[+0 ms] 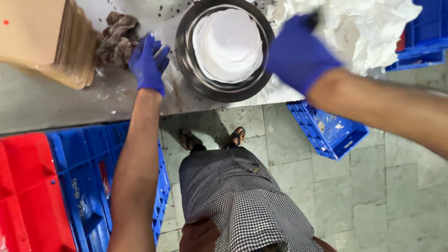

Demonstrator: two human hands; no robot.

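Left grip (pixel 148 63) beside steel bowl (pixel 225 49) (rag (pixel 117 39) opposite), right grip (pixel 298 53) above.

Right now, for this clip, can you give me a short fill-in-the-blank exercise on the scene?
Both hands wear ____ gloves.
The left hand lies between the metal bowl and a crumpled brown ____.
The bowl holds a stack of ____ round sheets.
The right hand reaches toward crumpled white ____.

Missing: blue; rag; white; paper

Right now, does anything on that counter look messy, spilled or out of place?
Yes. Dark specks are scattered over the grey counter around the metal bowl, as if something splattered. A crumpled brown rag lies bunched beside the left hand, and rumpled white sheets are heaped past the right hand.
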